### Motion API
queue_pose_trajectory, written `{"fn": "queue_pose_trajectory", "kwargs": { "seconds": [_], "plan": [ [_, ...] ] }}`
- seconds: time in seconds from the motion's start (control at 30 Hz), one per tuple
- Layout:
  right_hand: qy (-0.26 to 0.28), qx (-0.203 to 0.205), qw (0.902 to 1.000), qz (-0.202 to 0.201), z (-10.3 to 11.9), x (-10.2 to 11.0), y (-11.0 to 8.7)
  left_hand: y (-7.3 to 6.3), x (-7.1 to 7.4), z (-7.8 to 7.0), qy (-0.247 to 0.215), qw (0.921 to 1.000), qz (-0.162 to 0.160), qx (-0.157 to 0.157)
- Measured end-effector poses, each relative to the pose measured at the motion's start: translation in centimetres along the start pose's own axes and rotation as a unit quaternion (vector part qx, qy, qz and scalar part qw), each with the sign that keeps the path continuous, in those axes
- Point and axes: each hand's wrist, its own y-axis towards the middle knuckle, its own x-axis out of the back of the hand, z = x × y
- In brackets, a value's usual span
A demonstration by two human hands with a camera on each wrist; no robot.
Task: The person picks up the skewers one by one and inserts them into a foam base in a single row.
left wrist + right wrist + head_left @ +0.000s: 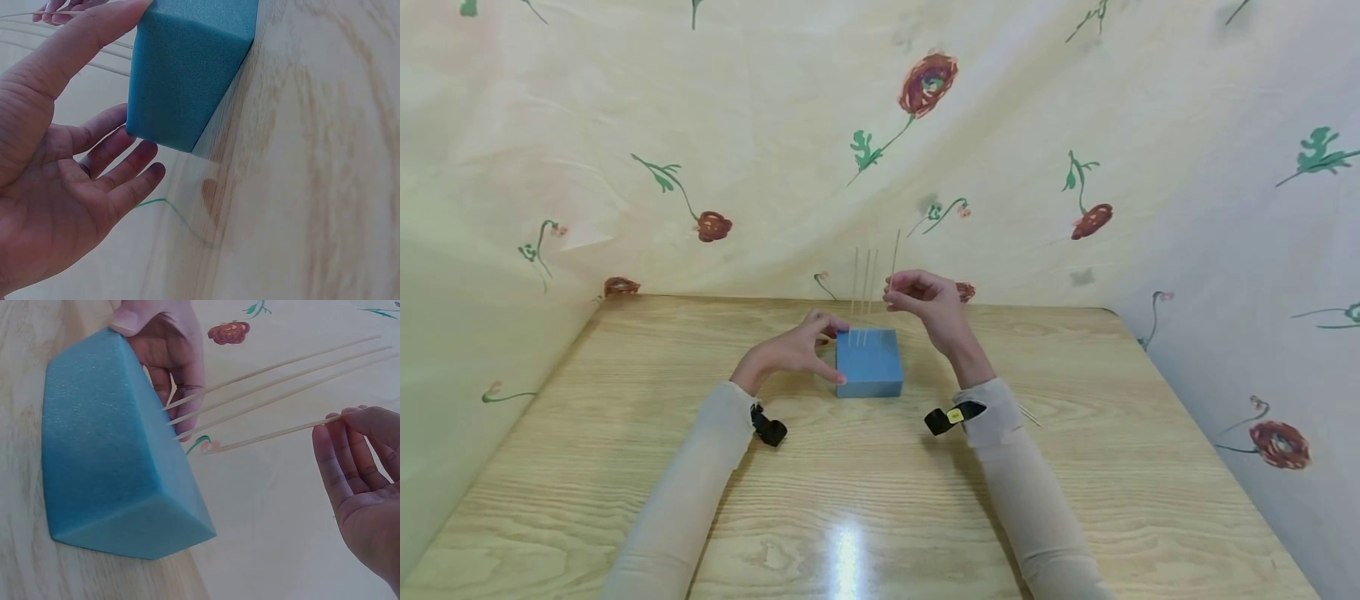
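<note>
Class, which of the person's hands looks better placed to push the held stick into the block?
The right hand, I judge: it pinches the held stick, whose free end points toward the blue block. The left hand holds the block's left side, so it seems better suited to steadying.

lower ends of three upright sticks (281, 384) hidden in blue block (868, 362). block cut by top edge of left wrist view, left hand (69, 181) by its left edge. in right wrist view, right hand (369, 487) cropped, top of held stick (269, 435) hidden by fingers (331, 456). loose sticks (1030, 416) toward right edge of table (1150, 500) too thin to be counted.
</note>
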Motion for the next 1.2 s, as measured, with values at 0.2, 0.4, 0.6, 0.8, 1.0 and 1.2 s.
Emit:
{"fn": "queue_pose_trajectory", "kwargs": {
  "seconds": [0.2, 0.4, 0.6, 0.8, 1.0, 1.2],
  "plan": [
    [0.006, 0.006, 1.0, -0.002, -0.7, -0.6, 0.2, 0.1, 0.2, 0.0, 0.011, 0.9999, -0.002, 0.005],
    [0.008, 0.016, 0.9998, -0.006, -1.1, -0.9, 0.2, 0.1, 0.3, 0.0, 0.011, 0.9999, -0.001, 0.009],
    [0.004, 0.008, 0.9999, -0.007, -1.4, -1.0, 0.0, -0.2, 0.0, 0.0, 0.003, 0.9999, -0.003, 0.013],
    [-0.006, -0.005, 0.9999, -0.01, -1.6, -1.2, -0.6, -0.5, -0.6, 0.4, -0.002, 0.9999, 0.002, 0.017],
    [-0.01, -0.007, 0.9999, -0.002, -1.6, -1.1, -0.5, -0.4, -0.5, 0.4, -0.002, 0.9999, -0.003, 0.015],
    [-0.043, -0.007, 0.999, 0.011, -1.1, -0.6, -0.1, 0.1, -0.1, 0.2, 0.009, 0.9998, -0.005, 0.015]
  ]
}}
